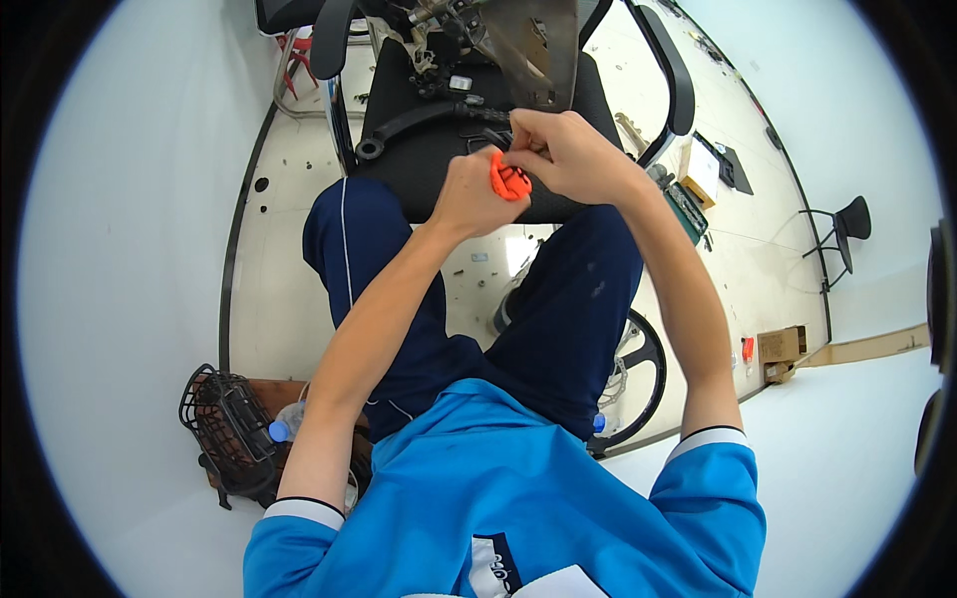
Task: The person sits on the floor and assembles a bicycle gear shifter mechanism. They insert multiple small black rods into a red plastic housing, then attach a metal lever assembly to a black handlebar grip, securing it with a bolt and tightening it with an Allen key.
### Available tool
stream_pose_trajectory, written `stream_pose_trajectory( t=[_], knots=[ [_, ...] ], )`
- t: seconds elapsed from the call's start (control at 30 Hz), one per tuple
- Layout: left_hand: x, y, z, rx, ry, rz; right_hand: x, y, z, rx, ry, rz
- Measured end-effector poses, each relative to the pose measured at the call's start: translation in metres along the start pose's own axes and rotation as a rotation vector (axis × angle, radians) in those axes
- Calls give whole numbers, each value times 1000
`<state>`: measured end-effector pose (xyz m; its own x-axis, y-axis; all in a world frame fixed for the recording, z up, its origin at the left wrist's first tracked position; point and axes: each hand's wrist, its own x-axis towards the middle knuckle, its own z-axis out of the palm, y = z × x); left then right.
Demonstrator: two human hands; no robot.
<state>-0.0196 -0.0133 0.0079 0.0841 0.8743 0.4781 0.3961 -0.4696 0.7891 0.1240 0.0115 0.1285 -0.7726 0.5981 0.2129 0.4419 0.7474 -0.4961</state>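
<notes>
Above the black fabric chair seat (417, 177), the bright orange, crumpled, cloth-like piece (509, 183) is clasped in the left hand (469, 194), any hold by the adjoining right hand (573, 154) cannot be told, and, seemingly light and pliant, it is best pinched by its rim.

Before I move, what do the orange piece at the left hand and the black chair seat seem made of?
Orange piece: perhaps cloth or soft rubber; it looks matte and folded, but is too small to settle. Chair seat: likely woven fabric, matte black with a fine-grained texture.
</notes>
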Motion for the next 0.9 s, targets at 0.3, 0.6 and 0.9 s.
stream_pose_trajectory(
  t=[0.3, 0.6, 0.9],
  knots=[
    [1, 10, -13, -135, -733, -189, -14, -2, -17, -93, -305, -77],
    [-7, 5, -30, -766, -1058, -348, -14, -13, -28, 64, -404, -131],
    [0, 16, -23, -43, -336, -82, -24, -20, -39, -66, -199, -1]
  ],
)
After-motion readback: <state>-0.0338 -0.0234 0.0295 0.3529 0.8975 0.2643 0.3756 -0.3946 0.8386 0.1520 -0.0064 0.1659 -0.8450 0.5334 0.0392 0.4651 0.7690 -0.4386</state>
